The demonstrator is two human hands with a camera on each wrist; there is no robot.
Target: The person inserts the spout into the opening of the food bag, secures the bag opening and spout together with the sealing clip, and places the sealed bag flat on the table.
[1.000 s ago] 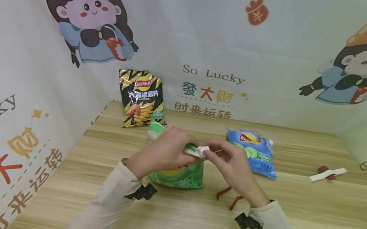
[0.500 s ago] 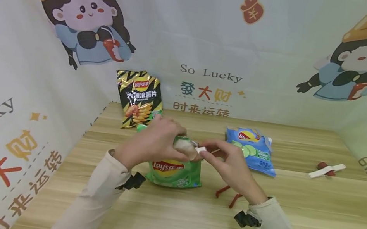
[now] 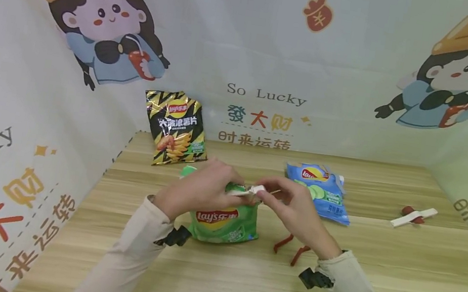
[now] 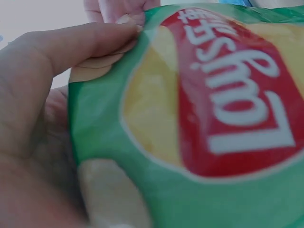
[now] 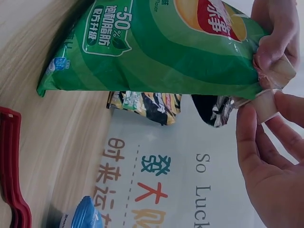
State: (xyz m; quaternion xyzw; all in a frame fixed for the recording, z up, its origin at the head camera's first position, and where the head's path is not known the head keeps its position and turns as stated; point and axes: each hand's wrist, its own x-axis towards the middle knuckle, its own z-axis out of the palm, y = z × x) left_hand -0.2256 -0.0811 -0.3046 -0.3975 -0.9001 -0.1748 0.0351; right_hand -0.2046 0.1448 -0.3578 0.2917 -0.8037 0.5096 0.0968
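My left hand (image 3: 203, 186) grips the gathered top of a green Lay's chip bag (image 3: 224, 227), thumb on the near face in the left wrist view. The bag stands upright on the table, its upper part partly hidden by that hand. At the bag's top right corner, my right hand (image 3: 296, 212) pinches the end of a small white piece (image 5: 265, 107), which looks like a bag clip, between thumb and fingers. How far it runs along the bag's top is hidden. A red clip (image 3: 299, 255) lies on the table below my right hand.
A black and yellow chip bag (image 3: 177, 130) leans against the backdrop at the back left. Behind my right hand lies a blue chip bag (image 3: 325, 196). Further right, a white strip (image 3: 412, 217) crosses a red thing (image 3: 407, 210) on the wooden table (image 3: 214, 283).
The left hand and the bag's top tilted left and came back, showing the folded top edge-on again. The right hand has kept pinching the white piece at the same corner.
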